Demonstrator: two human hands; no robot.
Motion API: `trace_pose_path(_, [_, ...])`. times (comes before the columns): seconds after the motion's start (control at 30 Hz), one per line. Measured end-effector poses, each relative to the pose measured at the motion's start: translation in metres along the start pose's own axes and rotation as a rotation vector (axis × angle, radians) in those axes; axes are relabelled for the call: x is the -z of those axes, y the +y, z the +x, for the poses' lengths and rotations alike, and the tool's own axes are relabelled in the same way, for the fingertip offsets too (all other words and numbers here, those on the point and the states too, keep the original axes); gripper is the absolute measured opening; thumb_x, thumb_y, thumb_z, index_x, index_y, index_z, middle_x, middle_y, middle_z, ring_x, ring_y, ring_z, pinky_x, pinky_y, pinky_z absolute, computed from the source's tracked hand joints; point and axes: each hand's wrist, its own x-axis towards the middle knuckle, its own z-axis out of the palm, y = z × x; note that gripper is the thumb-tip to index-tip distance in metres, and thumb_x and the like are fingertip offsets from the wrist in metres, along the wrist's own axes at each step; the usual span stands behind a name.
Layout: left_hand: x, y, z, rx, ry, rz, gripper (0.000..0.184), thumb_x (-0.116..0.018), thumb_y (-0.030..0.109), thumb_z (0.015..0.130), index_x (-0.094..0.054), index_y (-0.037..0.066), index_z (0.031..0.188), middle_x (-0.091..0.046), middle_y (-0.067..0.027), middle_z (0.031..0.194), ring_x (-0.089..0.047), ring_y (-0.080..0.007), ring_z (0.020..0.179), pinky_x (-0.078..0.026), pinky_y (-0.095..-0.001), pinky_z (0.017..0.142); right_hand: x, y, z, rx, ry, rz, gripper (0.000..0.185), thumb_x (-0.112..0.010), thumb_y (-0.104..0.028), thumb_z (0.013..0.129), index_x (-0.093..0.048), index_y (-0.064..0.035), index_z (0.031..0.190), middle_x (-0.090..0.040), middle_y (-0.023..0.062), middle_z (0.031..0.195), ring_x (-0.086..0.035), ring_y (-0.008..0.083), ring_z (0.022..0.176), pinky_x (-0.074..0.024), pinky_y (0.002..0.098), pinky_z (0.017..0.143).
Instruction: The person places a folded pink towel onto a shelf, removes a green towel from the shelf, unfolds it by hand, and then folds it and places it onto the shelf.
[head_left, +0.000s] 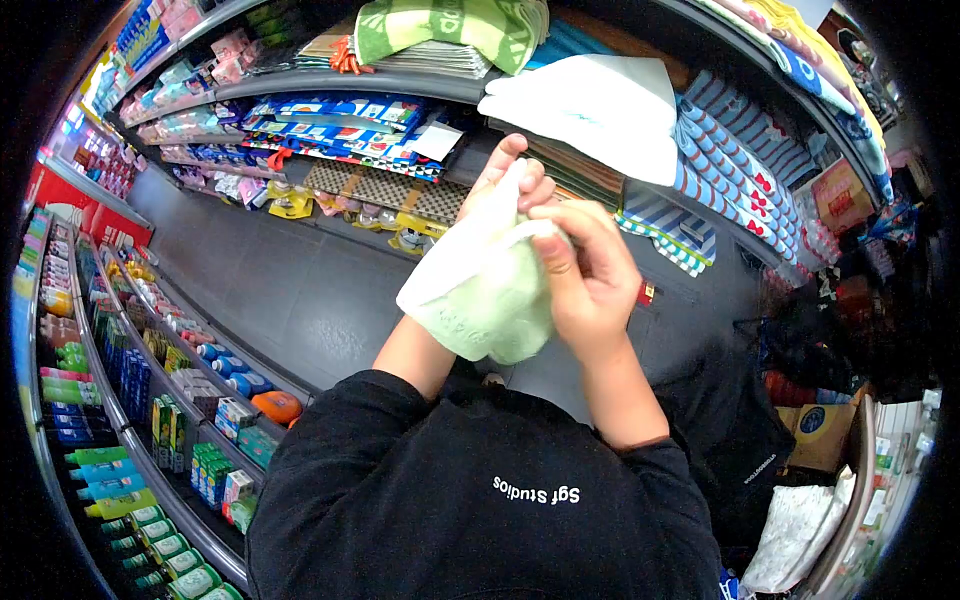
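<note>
at the far left, green bottles [190,580] line a curved shelf. further along, blue patterned packs [335,122] lie stacked on the shelf ahead. the left hand [508,178] is raised against the pale green cloth [478,285], its fingers bent near the upper tip; the cloth covers much of it, so i cannot tell whether it grips or only props the fabric. the cloth hangs between the two hands, over the aisle floor, bunched toward its right edge. the right hand [596,275] pinches that edge between thumb and fingers. to handle this well, i'd keep the left side as a steady anchor, take small pinches with the right and draw the fold outward gently, so the thin-looking fabric doesn't crease or stretch. beyond, a white cloth [600,112] drapes over the shelf edge, with blue striped towels [735,190] just beside it.
</note>
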Motion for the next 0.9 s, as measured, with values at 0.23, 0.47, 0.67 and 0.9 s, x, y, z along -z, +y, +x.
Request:
trace_pose_path(0.23, [-0.025,-0.011,-0.015,0.087,0.065,-0.019,0.033,-0.062,0.014,0.082,-0.041,0.007,0.106,-0.05,-0.0068,0.091,-0.055,-0.0176,0.085,-0.051,-0.0266,0.07,0.003,0.001,-0.007,-0.192,0.093,0.201,0.02,-0.064,-0.007,0.079,-0.06,0.0022,0.096,-0.059,0.0094,0.094,-0.056,0.0149,0.087,-0.0437,0.0246,0.076])
trace_pose_path(0.47, [-0.033,-0.015,-0.019,0.031,0.106,-0.016,0.023,-0.06,0.011,0.082,-0.046,0.008,0.1,-0.051,-0.0049,0.092,-0.054,-0.0151,0.083,-0.049,-0.0255,0.07,0.005,0.012,-0.014,-0.181,0.048,0.148,0.019,-0.064,-0.003,0.078,-0.059,0.0023,0.096,-0.058,0.0105,0.098,-0.055,0.0167,0.092,-0.042,0.0255,0.081])
trace_pose_path(0.67, [-0.027,-0.012,-0.024,0.096,0.091,0.086,0.029,-0.058,0.015,0.084,-0.043,0.012,0.108,-0.048,-0.0097,0.109,-0.046,-0.0219,0.106,-0.044,-0.0355,0.089,0.006,0.018,-0.015,-0.098,0.032,0.07,0.018,-0.061,-0.004,0.079,-0.059,0.0017,0.097,-0.056,0.0123,0.101,-0.052,0.0206,0.098,-0.0397,0.0293,0.086])
trace_pose_path(0.9, [-0.02,-0.013,-0.023,0.028,0.214,0.379,0.036,-0.059,0.012,0.083,-0.041,0.01,0.115,-0.042,-0.0136,0.127,-0.041,-0.024,0.118,-0.037,-0.0364,0.098,0.004,0.022,-0.021,-0.106,-0.095,-0.069,0.024,-0.048,-0.011,0.087,-0.052,0.0,0.108,-0.055,0.014,0.1,-0.052,0.0245,0.094,-0.0388,0.0321,0.085])
